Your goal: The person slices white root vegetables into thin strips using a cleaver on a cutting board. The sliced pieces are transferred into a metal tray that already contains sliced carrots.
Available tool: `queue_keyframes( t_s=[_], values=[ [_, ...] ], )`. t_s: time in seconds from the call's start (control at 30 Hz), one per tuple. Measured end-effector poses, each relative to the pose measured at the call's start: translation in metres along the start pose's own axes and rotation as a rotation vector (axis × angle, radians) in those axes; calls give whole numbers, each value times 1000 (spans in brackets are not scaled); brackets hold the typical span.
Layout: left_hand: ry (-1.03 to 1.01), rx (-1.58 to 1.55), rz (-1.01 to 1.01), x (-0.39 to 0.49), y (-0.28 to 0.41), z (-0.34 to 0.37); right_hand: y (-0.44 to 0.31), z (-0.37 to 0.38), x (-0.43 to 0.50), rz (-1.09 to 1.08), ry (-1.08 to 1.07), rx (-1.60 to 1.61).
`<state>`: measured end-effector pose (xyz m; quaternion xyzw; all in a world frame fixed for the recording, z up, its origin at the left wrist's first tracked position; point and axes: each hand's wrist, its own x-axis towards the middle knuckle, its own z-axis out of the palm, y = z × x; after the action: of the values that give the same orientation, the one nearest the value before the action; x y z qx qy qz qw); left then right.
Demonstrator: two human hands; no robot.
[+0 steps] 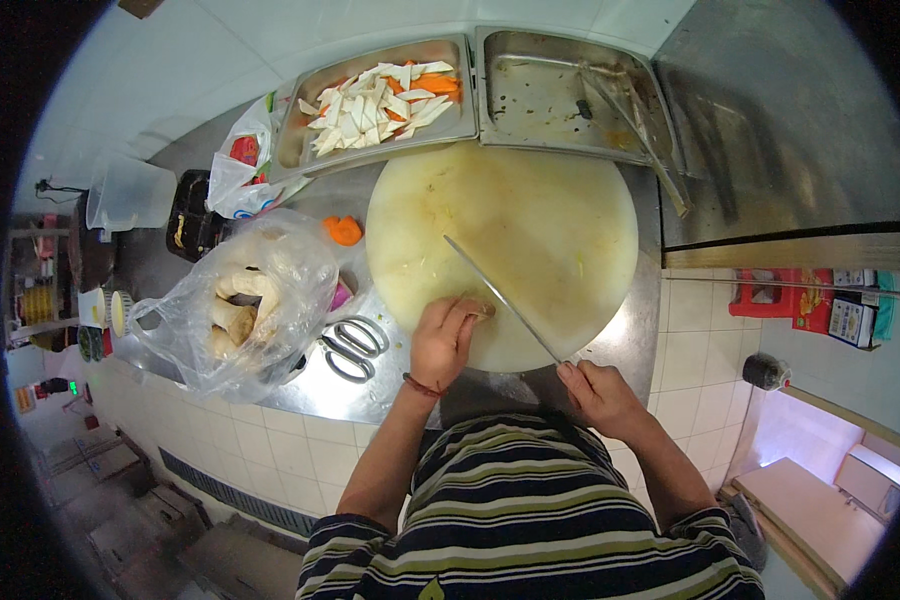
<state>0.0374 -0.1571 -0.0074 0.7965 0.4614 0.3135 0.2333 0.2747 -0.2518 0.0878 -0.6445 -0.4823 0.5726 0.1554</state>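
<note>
A round, pale yellowish cutting board [510,202] lies before me on a stainless steel counter. My right hand [598,394] grips a kitchen knife [501,298] by its handle, and the blade slants up and left over the board, seen nearly edge-on. Near the board's front left, my left hand [444,336] has its fingers around a small brownish piece of food [483,309], mostly hidden; it may be the end of a mushroom. That piece sits just left of the blade. Small scraps cling to the board.
Left of the board are scissors [351,349], carrot pieces [343,230] and a clear plastic bag [300,255] of king oyster mushrooms [234,319]. Behind stand a steel tray [291,139] of sliced white and orange vegetables and another tray [532,97] with residue and tongs [630,124].
</note>
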Motion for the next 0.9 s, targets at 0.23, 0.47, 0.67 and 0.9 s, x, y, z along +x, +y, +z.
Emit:
queue_keyframes(
  t_s=[0.23, 0.47, 0.67, 0.9],
  values=[
    [75, 180, -58, -11, 9, 21, 10, 7, 3, 10, 13, 102],
    [104, 92, 42, 8, 26, 10, 24, 22, 5, -16, 69, 135],
    [-18, 188, -147, -2, 16, 16, 21, 16, 6, 17, 16, 176],
    [81, 146, -237, -3, 29, 24, 19, 11, 9, 11, -29, 90]
  ],
)
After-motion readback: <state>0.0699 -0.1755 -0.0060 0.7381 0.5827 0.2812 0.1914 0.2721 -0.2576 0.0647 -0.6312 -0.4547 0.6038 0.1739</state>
